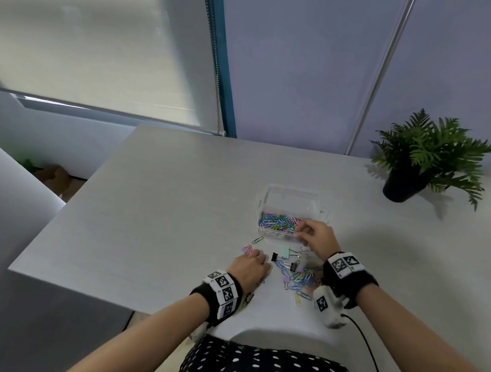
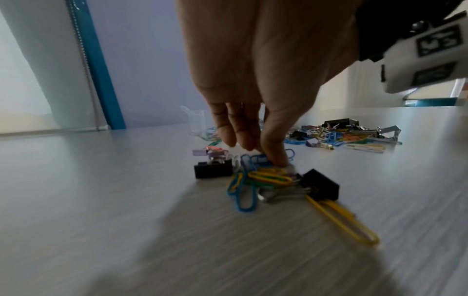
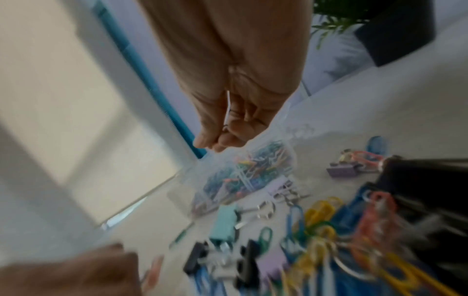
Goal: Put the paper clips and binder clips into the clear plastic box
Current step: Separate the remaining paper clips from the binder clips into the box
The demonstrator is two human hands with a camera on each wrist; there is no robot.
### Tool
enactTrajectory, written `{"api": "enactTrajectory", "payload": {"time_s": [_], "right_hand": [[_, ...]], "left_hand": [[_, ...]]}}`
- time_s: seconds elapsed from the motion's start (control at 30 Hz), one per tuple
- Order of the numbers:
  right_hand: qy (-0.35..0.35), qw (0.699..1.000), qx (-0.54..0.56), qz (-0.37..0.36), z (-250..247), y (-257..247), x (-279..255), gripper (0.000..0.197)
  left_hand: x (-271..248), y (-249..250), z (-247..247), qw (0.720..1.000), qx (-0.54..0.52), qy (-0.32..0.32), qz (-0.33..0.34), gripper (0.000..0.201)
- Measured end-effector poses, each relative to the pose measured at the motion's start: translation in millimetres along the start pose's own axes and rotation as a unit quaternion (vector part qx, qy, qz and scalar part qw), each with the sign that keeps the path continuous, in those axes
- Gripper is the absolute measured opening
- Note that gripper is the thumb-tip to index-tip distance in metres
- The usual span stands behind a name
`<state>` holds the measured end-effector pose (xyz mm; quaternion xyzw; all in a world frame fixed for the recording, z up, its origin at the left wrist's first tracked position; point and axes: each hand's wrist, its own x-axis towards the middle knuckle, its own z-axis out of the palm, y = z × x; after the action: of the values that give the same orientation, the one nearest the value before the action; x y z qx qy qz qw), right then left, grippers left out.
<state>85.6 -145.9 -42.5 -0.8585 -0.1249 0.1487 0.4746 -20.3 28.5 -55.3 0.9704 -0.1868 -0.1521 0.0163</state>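
Note:
The clear plastic box (image 1: pixel 292 200) stands open mid-table with several coloured paper clips in it; it appears blurred in the right wrist view (image 3: pixel 243 176). My right hand (image 1: pixel 300 233) hovers over its near right corner, fingers curled round a white paper clip (image 3: pixel 227 108). My left hand (image 1: pixel 252 254) is down on the table, its fingers and thumb (image 2: pixel 276 158) pinching blue paper clips (image 2: pixel 255 159) in a small heap with two black binder clips (image 2: pixel 212 170). A larger loose pile of clips (image 1: pixel 304 277) lies between my wrists, with a mint binder clip (image 1: pixel 285 252) at its far edge.
A potted fern (image 1: pixel 426 157) stands at the far right of the table. A single green paper clip (image 1: pixel 257 240) lies just before the box. The table's left edge (image 1: pixel 71 211) drops off near my left arm. A cable (image 1: pixel 371 357) trails from my right wrist.

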Motion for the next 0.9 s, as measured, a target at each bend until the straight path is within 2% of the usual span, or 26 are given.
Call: {"api": "enactTrajectory", "payload": {"time_s": [0.07, 0.13, 0.23, 0.3, 0.4, 0.5, 0.57, 0.63, 0.73, 0.83, 0.9], "right_hand": [[0.024, 0.998, 0.038, 0.043, -6.0, -0.5, 10.8, 0.006], [0.031, 0.996, 0.047, 0.068, -11.4, 0.3, 20.7, 0.013], [0.038, 0.995, 0.039, 0.082, -17.7, 0.5, 30.2, 0.013], [0.046, 0.994, 0.04, 0.085, -18.7, -0.9, 34.2, 0.012], [0.053, 0.993, 0.049, 0.092, -15.2, -3.5, 38.0, 0.016], [0.044, 0.995, 0.014, 0.089, -11.8, -2.9, 38.6, 0.015], [0.019, 0.996, -0.053, 0.062, -10.6, -4.9, 35.5, 0.019], [0.012, 0.994, -0.104, 0.015, -8.4, -9.9, 28.5, 0.021], [0.004, 0.986, -0.146, -0.078, 0.3, -17.1, 14.4, 0.019], [-0.083, 0.967, -0.198, -0.135, 18.3, -23.9, 3.1, 0.02], [-0.139, 0.946, -0.248, -0.156, 37.6, -25.2, 1.4, 0.025]], "left_hand": [[-0.2, 2.7, -4.7, 1.0, -0.003, -0.014, -0.003, 0.026], [1.2, 3.3, -16.3, 0.997, -0.068, 0.0, -0.042, 0.02], [18.0, -7.3, -47.7, 0.965, -0.24, 0.045, -0.097, 0.015], [37.3, -19.4, -70.8, 0.94, -0.311, 0.075, -0.114, 0.017], [66.1, -36.3, -91.0, 0.924, -0.338, 0.105, -0.147, 0.016], [83.4, -45.0, -94.2, 0.936, -0.316, 0.056, -0.142, 0.02], [85.6, -47.1, -92.9, 0.957, -0.268, 0.003, -0.107, 0.029], [80.9, -48.2, -90.8, 0.966, -0.245, -0.023, -0.079, 0.034], [64.5, -51.0, -83.8, 0.967, -0.246, -0.005, -0.061, 0.03], [40.2, -53.2, -67.9, 0.965, -0.254, 0.009, -0.071, 0.028], [21.5, -55.8, -50.2, 0.963, -0.25, 0.04, -0.098, 0.024]]}}
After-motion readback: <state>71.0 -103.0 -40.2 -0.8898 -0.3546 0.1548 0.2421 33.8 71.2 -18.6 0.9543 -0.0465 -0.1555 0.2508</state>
